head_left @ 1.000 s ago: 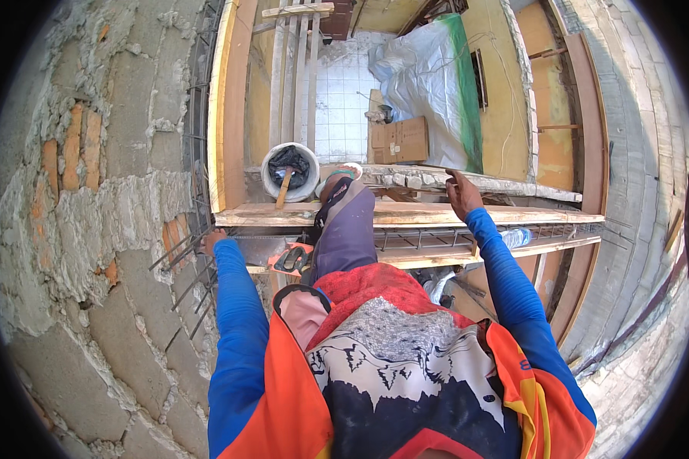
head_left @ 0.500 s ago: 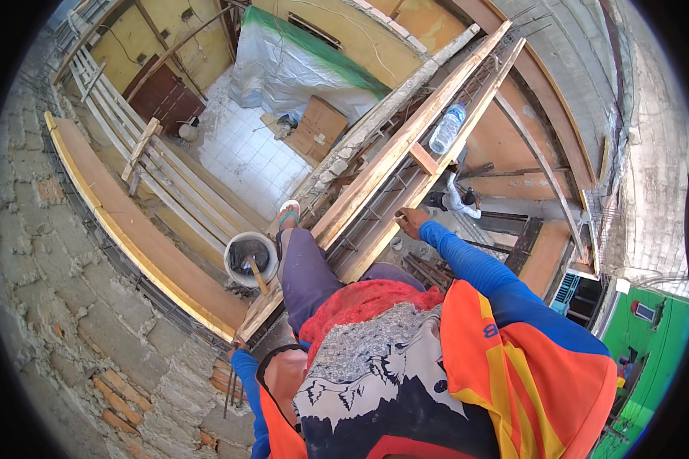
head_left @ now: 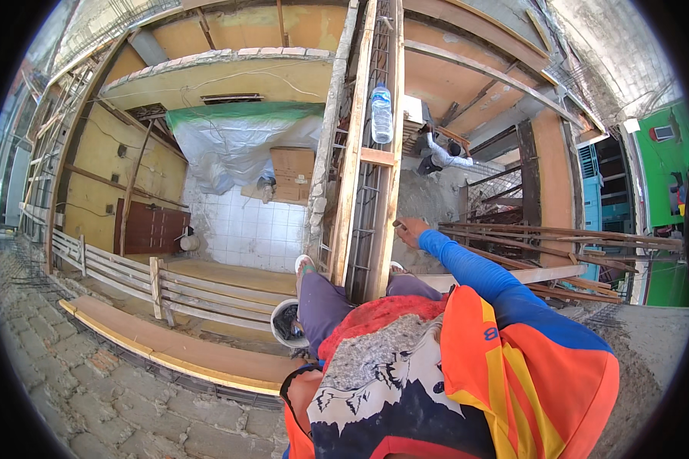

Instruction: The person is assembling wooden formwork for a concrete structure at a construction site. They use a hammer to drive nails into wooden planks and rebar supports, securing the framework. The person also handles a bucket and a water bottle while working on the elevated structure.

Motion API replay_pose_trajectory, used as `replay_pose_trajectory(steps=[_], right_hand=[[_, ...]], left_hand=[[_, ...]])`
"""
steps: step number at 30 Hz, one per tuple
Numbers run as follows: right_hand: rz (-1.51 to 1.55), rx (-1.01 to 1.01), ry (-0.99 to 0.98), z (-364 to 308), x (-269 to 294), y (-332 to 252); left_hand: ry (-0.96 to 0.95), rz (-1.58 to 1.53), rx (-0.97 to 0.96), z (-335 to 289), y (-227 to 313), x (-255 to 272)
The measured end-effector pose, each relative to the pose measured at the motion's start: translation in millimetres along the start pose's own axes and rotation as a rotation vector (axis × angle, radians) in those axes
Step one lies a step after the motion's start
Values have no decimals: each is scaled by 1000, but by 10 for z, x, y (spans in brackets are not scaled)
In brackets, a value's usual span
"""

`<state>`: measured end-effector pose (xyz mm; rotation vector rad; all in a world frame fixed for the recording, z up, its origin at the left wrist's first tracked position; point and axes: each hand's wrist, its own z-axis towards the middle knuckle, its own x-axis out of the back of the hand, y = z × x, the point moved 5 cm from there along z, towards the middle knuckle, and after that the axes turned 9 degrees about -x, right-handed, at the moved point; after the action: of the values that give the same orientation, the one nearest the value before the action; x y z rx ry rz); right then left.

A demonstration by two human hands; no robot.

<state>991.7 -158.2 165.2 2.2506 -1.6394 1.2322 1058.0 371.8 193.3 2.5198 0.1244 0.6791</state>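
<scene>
My right hand [head_left: 412, 232] hangs beside the wooden beam form [head_left: 391, 191], to its right. Its fingers are curled together, with a small dark tip showing at them; what they hold is too small to name. Steel bars [head_left: 365, 218] run between the form's two boards. A clear water bottle [head_left: 381, 116] with a blue label lies across the form farther ahead, beyond a short wooden crosspiece [head_left: 377, 157]. My legs straddle the near end of the form. At my left leg stands a white bucket [head_left: 278, 327] with dark contents. My left hand is out of sight.
Below right, a person [head_left: 442, 155] works beside a wall. White floor tiles [head_left: 241, 237], a plastic sheet [head_left: 230, 145] and a cardboard box [head_left: 292, 170] lie below left. Long timber strips [head_left: 559, 237] extend rightward. A board [head_left: 168, 340] edges the brickwork [head_left: 130, 405] at left.
My view has swung so that the beam form now runs nearly straight ahead. My left hand, earlier at a plank's end at lower left, has gone out of view. My right hand stays curled.
</scene>
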Motion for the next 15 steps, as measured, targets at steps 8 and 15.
replay_pose_trajectory(steps=[8,15], right_hand=[[-59,-317,77,-158,-456,1045],[-59,-468,-118,-1212,-1459,1210]], left_hand=[[135,-150,-231,2039,-1342,24],[105,-923,184,1821,-434,367]])
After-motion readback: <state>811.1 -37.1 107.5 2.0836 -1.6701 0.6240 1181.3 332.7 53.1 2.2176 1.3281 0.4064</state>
